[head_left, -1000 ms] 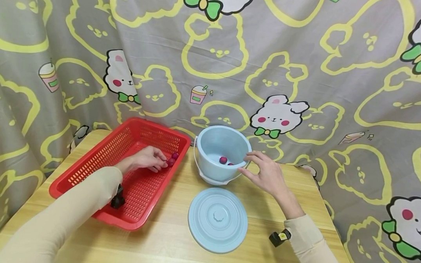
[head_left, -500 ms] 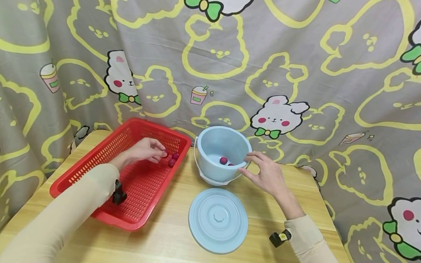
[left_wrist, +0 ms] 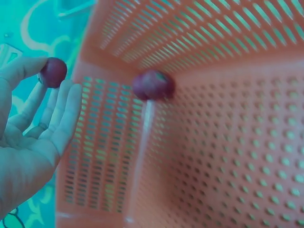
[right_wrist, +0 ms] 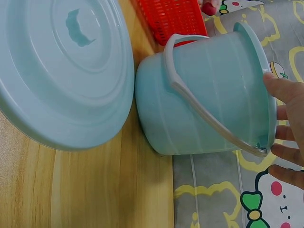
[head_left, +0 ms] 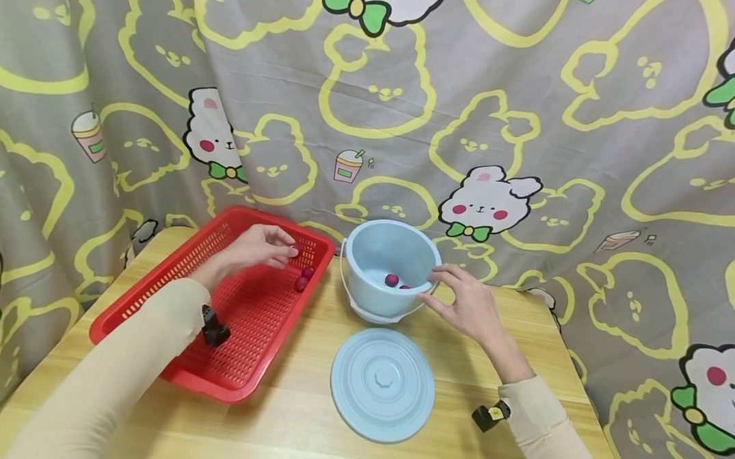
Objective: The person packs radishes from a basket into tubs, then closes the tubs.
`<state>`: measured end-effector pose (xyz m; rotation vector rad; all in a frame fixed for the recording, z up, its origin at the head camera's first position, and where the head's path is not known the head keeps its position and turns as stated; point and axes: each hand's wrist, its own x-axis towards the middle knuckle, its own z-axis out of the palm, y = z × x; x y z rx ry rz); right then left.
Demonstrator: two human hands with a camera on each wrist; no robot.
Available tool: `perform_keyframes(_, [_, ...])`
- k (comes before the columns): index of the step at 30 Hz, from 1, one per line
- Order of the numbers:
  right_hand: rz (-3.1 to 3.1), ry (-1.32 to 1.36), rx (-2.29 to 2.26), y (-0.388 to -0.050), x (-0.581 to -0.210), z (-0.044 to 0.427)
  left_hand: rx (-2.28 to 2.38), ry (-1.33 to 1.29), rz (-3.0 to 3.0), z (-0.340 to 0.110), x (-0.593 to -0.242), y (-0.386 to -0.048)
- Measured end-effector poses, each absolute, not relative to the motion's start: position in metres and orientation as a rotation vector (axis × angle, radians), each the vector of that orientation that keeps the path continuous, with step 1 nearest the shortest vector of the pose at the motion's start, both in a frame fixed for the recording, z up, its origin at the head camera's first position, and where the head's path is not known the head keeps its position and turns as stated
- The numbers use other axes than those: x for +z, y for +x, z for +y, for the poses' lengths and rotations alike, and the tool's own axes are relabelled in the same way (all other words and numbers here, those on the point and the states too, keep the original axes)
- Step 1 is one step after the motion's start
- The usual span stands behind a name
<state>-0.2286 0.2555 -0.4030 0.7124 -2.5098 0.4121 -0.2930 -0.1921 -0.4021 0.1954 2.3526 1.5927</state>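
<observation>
In the head view my left hand (head_left: 258, 247) is over the far part of a red perforated plastic basket (head_left: 257, 358). Its thumb and fingertips pinch a small round dark-red fruit (left_wrist: 53, 72), which the left wrist view shows clearly. Two more such fruits (head_left: 301, 283) lie against the basket's right side. My right hand (head_left: 465, 303) holds the rim of a light-blue bucket (head_left: 371, 295), thumb and fingers on the rim at its right side. Inside the bucket lie a dark-red fruit (head_left: 392, 280) and part of another, mostly hidden by the near wall.
A round light-blue lid (head_left: 381, 408) with a small central knob lies flat on the wooden table (head_left: 285, 424), in front of the bucket. The bucket's pale handle (right_wrist: 204, 114) hangs down its side. A patterned grey curtain (head_left: 386, 73) hangs behind the table.
My left hand has lifted up and away from the two fruits at the basket's side, taking one fruit with it. The right hand stays at the bucket rim.
</observation>
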Motion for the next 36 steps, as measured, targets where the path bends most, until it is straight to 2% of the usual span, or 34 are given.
perform_keyframes(36, [-2.506, 0.708, 0.421, -0.228, -0.402, 0.255, 1.689, 0.36, 2.323, -0.105, -0.351, -0.301])
